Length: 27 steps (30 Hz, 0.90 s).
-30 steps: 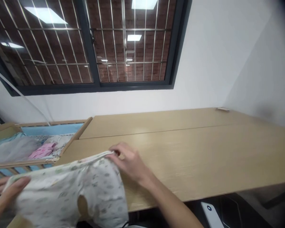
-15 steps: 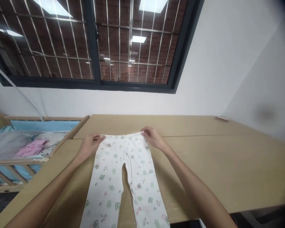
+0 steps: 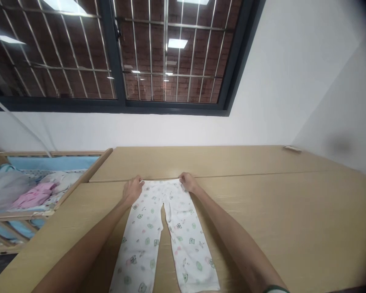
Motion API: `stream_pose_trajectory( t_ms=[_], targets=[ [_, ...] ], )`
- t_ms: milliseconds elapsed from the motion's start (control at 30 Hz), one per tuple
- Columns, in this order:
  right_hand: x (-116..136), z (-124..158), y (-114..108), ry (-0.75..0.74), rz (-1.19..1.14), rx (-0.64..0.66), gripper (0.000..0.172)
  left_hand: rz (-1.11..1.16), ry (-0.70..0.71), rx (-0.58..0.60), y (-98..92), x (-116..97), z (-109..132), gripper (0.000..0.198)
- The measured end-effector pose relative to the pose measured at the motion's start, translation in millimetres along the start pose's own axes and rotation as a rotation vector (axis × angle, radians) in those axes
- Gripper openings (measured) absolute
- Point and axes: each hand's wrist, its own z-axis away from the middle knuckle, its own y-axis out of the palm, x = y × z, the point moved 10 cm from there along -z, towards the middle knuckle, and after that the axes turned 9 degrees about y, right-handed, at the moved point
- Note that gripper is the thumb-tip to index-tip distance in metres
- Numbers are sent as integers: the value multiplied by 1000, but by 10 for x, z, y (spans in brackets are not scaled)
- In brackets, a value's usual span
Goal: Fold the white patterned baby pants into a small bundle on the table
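White baby pants (image 3: 183, 228) with a print of small green and pink figures lie spread on the wooden table (image 3: 262, 211), waistband away from me and legs toward me. My left hand (image 3: 133, 189) pinches the left corner of the waistband. At the right corner, my right hand (image 3: 188, 182) is closed on the fabric in the same way. The two legs are apart, with a strip of tabletop showing between them. The left leg's end runs out of the bottom of the view.
A wooden crib (image 3: 91, 171) with blue lining stands at the left, holding a pink cloth (image 3: 33, 195) and pale bedding. Behind the table is a white wall (image 3: 171, 130) with a barred window (image 3: 177, 73). A small flat object (image 3: 292, 149) lies at the table's back right.
Both hands have carried the waistband farther from me and lowered it onto the table. They are slightly closer together, and the right leg's end now shows.
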Motion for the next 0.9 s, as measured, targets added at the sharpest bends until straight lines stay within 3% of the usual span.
stream_pose_trajectory(
  t_ms=[233, 333, 433, 500, 600, 733, 767, 833, 900],
  targets=[
    [-150, -193, 55, 16, -121, 0, 10, -70, -18, -47, 20, -120, -106, 18],
    [-176, -185, 48, 36, -160, 13, 11, -59, 3, -64, -71, -220, -43, 20],
    [-198, -173, 28, 63, -195, 26, 10, -37, 51, -91, -226, -457, 40, 27],
    [-210, -169, 15, 78, -223, 36, 10, -16, 111, -96, -318, -752, 140, 31],
    [-228, -168, 6, 99, -275, 65, 9, 33, 266, -6, -321, -1426, 481, 27],
    [-236, -160, 1, 127, -324, 129, 10, 93, 510, 293, -81, -2439, 1355, 34],
    [-224, -153, -6, 129, -327, 146, 10, 39, 614, 426, 49, -2677, 1631, 40],
    [-183, -132, -30, 124, -326, 174, 8, -38, 726, 600, 250, -2972, 2068, 52],
    [-133, -103, -61, 116, -318, 193, 7, -84, 739, 693, 412, -3077, 2302, 57]
  ],
)
